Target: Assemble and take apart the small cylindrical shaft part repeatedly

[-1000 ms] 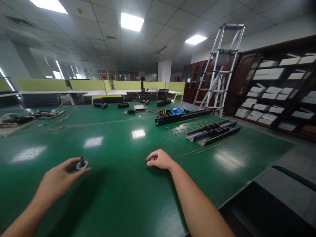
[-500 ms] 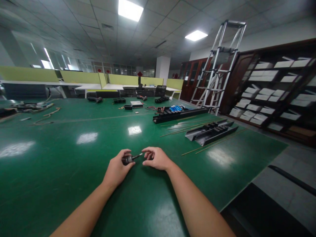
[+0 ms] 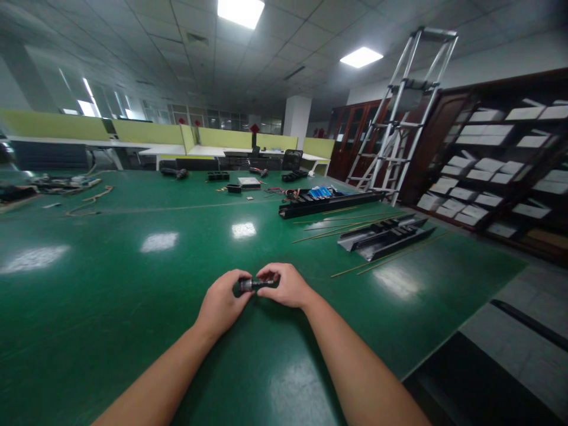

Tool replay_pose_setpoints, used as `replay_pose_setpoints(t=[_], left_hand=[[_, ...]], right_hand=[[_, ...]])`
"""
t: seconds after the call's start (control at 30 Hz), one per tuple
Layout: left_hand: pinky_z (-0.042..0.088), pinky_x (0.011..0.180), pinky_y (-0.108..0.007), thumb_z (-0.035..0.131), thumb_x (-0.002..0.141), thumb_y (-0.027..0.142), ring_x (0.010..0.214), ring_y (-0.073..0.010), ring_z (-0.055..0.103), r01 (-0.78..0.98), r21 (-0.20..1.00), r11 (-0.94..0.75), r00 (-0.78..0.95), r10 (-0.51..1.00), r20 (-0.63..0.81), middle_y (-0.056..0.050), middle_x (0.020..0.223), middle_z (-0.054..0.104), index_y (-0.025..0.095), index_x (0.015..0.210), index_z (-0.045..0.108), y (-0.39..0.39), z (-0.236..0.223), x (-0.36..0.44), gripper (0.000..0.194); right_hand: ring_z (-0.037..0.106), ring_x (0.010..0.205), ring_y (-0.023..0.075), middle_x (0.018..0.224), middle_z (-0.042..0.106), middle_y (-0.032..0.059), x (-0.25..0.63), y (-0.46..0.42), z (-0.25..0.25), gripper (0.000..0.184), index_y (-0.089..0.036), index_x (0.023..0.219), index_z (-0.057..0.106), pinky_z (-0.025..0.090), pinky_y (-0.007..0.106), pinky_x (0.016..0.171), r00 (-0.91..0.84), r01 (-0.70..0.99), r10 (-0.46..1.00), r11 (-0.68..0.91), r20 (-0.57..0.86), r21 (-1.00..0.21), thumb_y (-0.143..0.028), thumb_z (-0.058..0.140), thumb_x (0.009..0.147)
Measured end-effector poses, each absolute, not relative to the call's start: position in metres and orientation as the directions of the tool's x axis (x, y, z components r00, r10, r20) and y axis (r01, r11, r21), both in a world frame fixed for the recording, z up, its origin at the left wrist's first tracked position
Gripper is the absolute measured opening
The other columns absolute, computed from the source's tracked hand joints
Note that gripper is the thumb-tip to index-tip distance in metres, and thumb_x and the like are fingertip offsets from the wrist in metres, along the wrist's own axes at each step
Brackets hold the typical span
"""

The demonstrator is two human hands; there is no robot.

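Observation:
Above the green tabletop, near the middle of the view, my left hand (image 3: 224, 299) is closed around a short dark cylinder with a thin metal shaft (image 3: 247, 285). It looks like a chuck with a bit in it, held level with the shaft pointing right. My right hand (image 3: 286, 286) has its thumb and fingers curled around the shaft's free end. The fingertips of both hands are close together, and part of the shaft is shaded between the right fingers.
Black metal channels (image 3: 386, 238) and thin brass-coloured rods (image 3: 319, 235) lie to the right. Behind them is a long black channel (image 3: 328, 205) carrying blue pieces (image 3: 321, 192). A white box (image 3: 249, 183), power tools (image 3: 174, 173) and, at far left, electronics (image 3: 64, 183) lie farther back.
My left hand has moved right with the cylinder, bringing the shaft between the curled fingers of my right hand. The right hand has stayed nearly in place. The view has shifted slightly.

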State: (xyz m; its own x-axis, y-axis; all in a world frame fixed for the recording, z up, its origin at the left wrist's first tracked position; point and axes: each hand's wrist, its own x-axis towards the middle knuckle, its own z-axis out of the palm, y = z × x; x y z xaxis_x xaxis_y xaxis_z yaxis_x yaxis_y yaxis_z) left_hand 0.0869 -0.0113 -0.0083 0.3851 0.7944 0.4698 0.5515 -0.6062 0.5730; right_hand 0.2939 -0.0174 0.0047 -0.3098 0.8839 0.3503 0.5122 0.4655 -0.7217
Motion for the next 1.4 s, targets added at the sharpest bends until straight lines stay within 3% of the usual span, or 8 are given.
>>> replay_pose_setpoints(t=[0.43,0.93,1.4], left_hand=[[0.048,0.087,-0.033,0.065,0.08,0.022,0.096,-0.0205,0.062,0.545,0.541,-0.64,0.417,0.767,0.488,-0.004,0.102,0.066,0.023,0.103,0.063,-0.0108,-0.0094,0.0892,0.024],[0.048,0.087,-0.033,0.066,0.079,0.019,0.096,-0.0198,0.061,0.509,0.557,-0.656,0.416,0.754,0.508,-0.004,0.101,0.065,0.023,0.1,0.063,-0.0079,-0.0141,0.0901,0.022],[0.048,0.088,-0.033,0.067,0.078,0.017,0.096,-0.0197,0.061,0.515,0.544,-0.663,0.417,0.748,0.517,-0.003,0.101,0.065,0.023,0.098,0.063,-0.0071,-0.0152,0.0898,0.022]], right_hand=[[0.064,0.074,0.0156,0.082,0.071,0.0031,0.2933,-0.0196,0.0057,0.02,-0.017,0.089,0.073,0.047,0.024,0.067,-0.306,0.512,0.887,0.459,0.345,-0.726,-0.026,0.074,0.071],[0.063,0.069,0.015,0.078,0.072,0.0041,0.2938,-0.0153,-0.0002,0.021,-0.016,0.086,0.074,0.046,0.023,0.063,-0.306,0.513,0.904,0.42,0.298,-0.749,-0.03,0.075,0.071],[0.062,0.066,0.0143,0.076,0.072,0.0032,0.2954,-0.0147,0.0003,0.016,-0.015,0.083,0.074,0.046,0.023,0.062,-0.302,0.51,0.913,0.398,0.275,-0.763,-0.024,0.073,0.069]])
